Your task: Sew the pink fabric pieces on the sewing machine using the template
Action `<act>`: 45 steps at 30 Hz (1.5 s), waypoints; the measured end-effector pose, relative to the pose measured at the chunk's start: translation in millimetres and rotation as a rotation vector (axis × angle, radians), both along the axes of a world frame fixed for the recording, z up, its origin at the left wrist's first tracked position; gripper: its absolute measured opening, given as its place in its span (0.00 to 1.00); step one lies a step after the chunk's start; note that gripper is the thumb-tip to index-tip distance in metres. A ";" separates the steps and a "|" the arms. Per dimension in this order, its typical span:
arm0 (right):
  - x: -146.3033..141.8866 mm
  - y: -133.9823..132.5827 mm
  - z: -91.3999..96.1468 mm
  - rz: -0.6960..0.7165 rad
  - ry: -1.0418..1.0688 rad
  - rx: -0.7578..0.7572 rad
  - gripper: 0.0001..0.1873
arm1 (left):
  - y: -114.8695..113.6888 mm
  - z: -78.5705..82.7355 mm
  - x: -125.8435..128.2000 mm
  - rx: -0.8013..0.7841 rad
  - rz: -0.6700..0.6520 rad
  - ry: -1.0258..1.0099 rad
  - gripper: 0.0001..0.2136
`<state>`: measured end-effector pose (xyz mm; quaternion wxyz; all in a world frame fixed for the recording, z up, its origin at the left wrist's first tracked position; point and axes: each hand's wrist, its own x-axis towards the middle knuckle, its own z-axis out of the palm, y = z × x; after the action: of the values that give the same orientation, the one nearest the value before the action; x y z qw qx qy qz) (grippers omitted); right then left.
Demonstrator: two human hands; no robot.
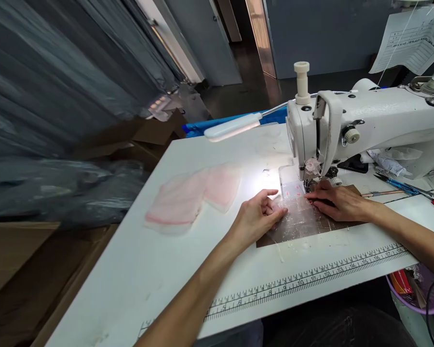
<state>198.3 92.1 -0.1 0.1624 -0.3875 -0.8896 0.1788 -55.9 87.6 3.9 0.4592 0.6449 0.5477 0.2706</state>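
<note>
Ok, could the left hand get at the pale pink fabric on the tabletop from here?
Probably yes: the pale pink fabric lies to the left of the left hand, with nothing seen standing between them. The hand would likely first have to leave the sheer material at the sewing machine.

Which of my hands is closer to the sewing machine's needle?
Your right hand: it reaches close beside the presser foot, over the translucent material, while the left hand is farther off, toward the pale pink fabric.
</note>
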 end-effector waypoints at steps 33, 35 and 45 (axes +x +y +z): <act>9.5 -13.6 -2.5 0.163 0.017 0.066 0.17 | 3.0 3.7 -1.6 -0.098 0.021 -0.056 0.26; 9.2 -13.6 -3.0 0.159 0.018 0.057 0.17 | 3.7 5.8 -2.5 0.063 0.054 0.036 0.22; 8.3 -14.5 -4.4 0.139 0.026 0.076 0.19 | 21.8 0.5 23.9 0.882 -0.537 0.544 0.15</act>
<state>206.6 77.6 -4.5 0.1758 -0.3159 -0.9184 0.1609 -32.0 109.3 4.5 0.0424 0.9377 0.2988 0.1720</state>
